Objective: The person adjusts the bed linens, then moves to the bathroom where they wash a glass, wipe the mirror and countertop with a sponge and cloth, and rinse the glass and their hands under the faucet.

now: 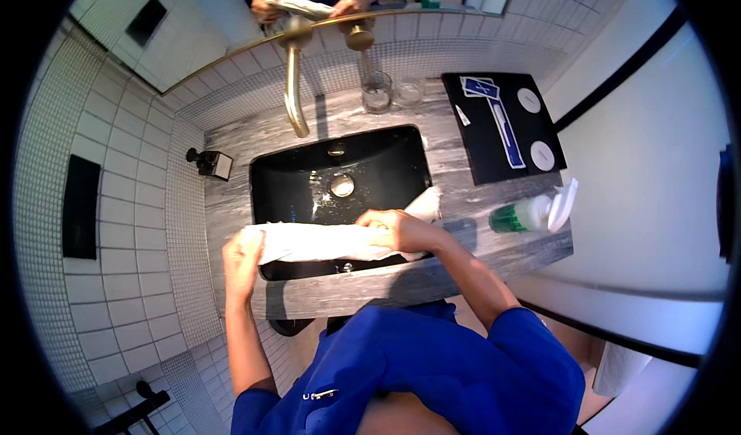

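A white cloth (324,241) is stretched lengthwise over the near part of a black rectangular sink (382,145). My left hand (242,261) grips its left end by the sink's left rim. Further right, my right hand (399,230) is closed around the cloth, and a loose end sticks out past it over the sink's right edge. Water drops glisten in the basin around the brass-coloured drain (342,186). Above the far rim hangs the spout of a brass-coloured wall faucet (294,87). The cloth hides part of the basin.
On the grey streaked countertop (457,145) are a drinking glass (377,93), a black tray (492,145) with packets and round white items, a spray bottle (518,215) with green liquid, and a small dark pump bottle (211,164). A mirror (208,6) spans the back wall.
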`<act>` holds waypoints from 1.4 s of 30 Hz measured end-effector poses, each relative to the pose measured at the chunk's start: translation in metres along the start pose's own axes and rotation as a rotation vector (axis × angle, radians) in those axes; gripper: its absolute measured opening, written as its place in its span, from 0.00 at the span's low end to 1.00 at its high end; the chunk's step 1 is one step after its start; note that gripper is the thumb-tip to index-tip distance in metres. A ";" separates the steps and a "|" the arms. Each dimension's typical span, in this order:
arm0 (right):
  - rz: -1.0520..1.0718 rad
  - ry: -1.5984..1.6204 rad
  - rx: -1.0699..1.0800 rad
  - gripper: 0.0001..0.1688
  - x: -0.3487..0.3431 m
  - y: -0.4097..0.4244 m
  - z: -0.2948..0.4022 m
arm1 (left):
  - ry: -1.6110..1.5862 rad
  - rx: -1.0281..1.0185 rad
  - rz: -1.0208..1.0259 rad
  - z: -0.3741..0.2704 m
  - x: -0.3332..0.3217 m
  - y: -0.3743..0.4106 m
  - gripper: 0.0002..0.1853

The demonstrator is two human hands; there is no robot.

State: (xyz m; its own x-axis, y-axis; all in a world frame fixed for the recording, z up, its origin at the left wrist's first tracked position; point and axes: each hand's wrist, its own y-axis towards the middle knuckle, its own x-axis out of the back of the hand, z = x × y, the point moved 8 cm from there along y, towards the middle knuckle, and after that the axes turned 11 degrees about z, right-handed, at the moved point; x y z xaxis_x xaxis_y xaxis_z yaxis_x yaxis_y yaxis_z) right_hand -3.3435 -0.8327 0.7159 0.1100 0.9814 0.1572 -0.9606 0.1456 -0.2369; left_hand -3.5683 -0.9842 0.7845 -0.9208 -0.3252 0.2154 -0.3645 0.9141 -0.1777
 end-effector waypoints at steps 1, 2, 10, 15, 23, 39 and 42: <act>-0.030 -0.171 -0.042 0.18 0.004 -0.003 0.004 | 0.166 0.067 0.074 -0.002 -0.004 0.002 0.15; -0.056 0.054 0.065 0.16 0.008 -0.003 0.012 | 0.185 0.165 0.154 -0.001 -0.011 0.003 0.15; -0.371 0.340 0.469 0.24 0.025 -0.001 0.090 | 0.117 -0.021 0.134 0.006 -0.072 0.032 0.12; -0.575 -0.237 0.471 0.50 -0.010 -0.026 0.095 | -0.145 -0.125 0.253 -0.052 -0.114 0.040 0.20; -1.018 0.767 0.924 0.23 0.168 -0.060 0.117 | 0.208 -0.161 0.338 -0.069 -0.095 0.035 0.26; -1.109 -1.409 1.014 0.30 0.199 0.139 0.289 | -0.133 0.154 0.220 0.045 0.007 -0.014 0.18; -1.751 -1.073 0.854 0.32 0.303 -0.002 0.260 | -0.433 0.295 0.181 0.097 0.030 -0.065 0.17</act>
State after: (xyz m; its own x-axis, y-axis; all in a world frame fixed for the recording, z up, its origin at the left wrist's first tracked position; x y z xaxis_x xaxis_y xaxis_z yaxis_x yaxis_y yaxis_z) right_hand -3.3745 -0.5682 1.0130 0.8720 -0.4857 0.0614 0.0267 0.1725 0.9847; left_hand -3.5858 -1.0765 0.7092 -0.9227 -0.2963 -0.2466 -0.1618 0.8783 -0.4500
